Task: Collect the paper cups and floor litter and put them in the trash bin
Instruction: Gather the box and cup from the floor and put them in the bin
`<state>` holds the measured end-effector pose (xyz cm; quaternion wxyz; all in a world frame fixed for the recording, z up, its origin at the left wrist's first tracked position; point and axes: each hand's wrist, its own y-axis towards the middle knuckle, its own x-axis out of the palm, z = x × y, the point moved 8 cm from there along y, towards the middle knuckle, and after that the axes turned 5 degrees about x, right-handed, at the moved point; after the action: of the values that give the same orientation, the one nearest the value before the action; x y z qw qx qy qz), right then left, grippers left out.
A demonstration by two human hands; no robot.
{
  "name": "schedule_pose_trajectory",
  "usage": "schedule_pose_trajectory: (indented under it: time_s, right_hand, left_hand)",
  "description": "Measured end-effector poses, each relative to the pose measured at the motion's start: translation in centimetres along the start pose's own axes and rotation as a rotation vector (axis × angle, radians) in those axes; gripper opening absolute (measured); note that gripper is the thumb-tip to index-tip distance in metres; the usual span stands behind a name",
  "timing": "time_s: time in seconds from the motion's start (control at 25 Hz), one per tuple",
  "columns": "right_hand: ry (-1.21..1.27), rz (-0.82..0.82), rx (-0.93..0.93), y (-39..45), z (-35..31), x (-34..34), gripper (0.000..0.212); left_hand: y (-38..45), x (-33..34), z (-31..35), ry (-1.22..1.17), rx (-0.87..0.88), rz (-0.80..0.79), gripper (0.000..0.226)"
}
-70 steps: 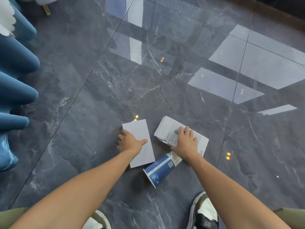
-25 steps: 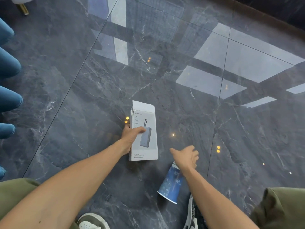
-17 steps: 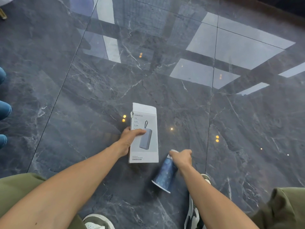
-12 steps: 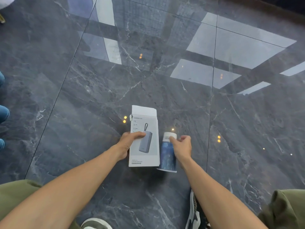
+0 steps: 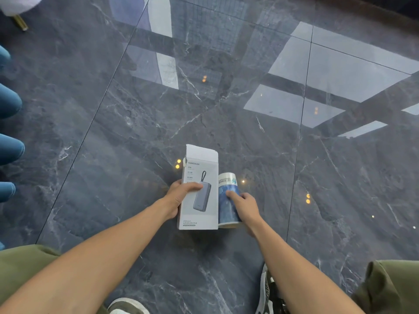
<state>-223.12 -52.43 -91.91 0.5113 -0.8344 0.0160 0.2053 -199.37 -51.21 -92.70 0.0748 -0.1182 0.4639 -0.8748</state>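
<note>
**Box in the left hand, cup in the right, both above the floor**

The left hand (image 5: 179, 196) grips a white box (image 5: 199, 196) by its left edge, thumb across the printed front and the fingers hidden behind it. The box faces the camera, its long side running away from the person, and its top flap stands open at the far end. The front shows a picture of a grey power bank with a loop strap, plus small lines of text.

The right hand (image 5: 246, 208) is wrapped around a blue paper cup (image 5: 227, 200), thumb on the near side of the wall and the other fingers out of sight behind. The cup has a pale band at its far end. Its left side touches the right edge of the box, so the two are held side by side. Both forearms reach forward, bare.

Beneath them is a glossy dark marble floor (image 5: 136, 137) with white veining, thin tile joints and pale window reflections. Small warm light spots glint near the box and cup. Olive-green trouser knees show at the lower left and lower right corners. A shoe (image 5: 267, 293) sits under the right forearm, and the toe of another appears at the bottom edge. Rounded blue shapes (image 5: 10, 148) line the left edge; what they are cannot be told.
</note>
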Motion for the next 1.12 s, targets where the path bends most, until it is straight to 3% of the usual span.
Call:
schedule_pose_trajectory:
  time_s: [0.24, 0.4, 0.72, 0.8, 0.96, 1.12]
  right_hand:
    - [0.072, -0.072, -0.052, -3.5, -9.0, -2.3, 0.034]
    - [0.056, -0.166, -0.085, -12.5, -14.9, -5.3, 0.067]
    - [-0.025, -0.314, -0.267, -40.1, -26.8, -12.3, 0.020]
    - [-0.134, -0.363, -0.295, -47.4, -29.4, -13.2, 0.028]
    - [-0.332, -0.422, -0.349, -61.6, -32.6, -14.4, 0.076]
    - [-0.392, -0.380, -0.506, -71.6, -35.0, -12.8, 0.079]
  left_hand:
    - [-4.1, 1.0, 7.4, -0.058, 0.062, -0.009, 0.034]
    - [-12.1, 1.6, 13.9, -0.071, 0.097, 0.001, 0.036]
    - [-38.3, 1.9, 26.4, -0.165, 0.140, 0.087, 0.041]
    - [-44.8, 1.5, 29.4, -0.211, 0.174, 0.125, 0.044]
    - [-57.3, -0.6, 33.3, -0.276, 0.232, 0.181, 0.044]
    - [-67.4, -4.5, 34.1, -0.364, 0.288, 0.265, 0.042]
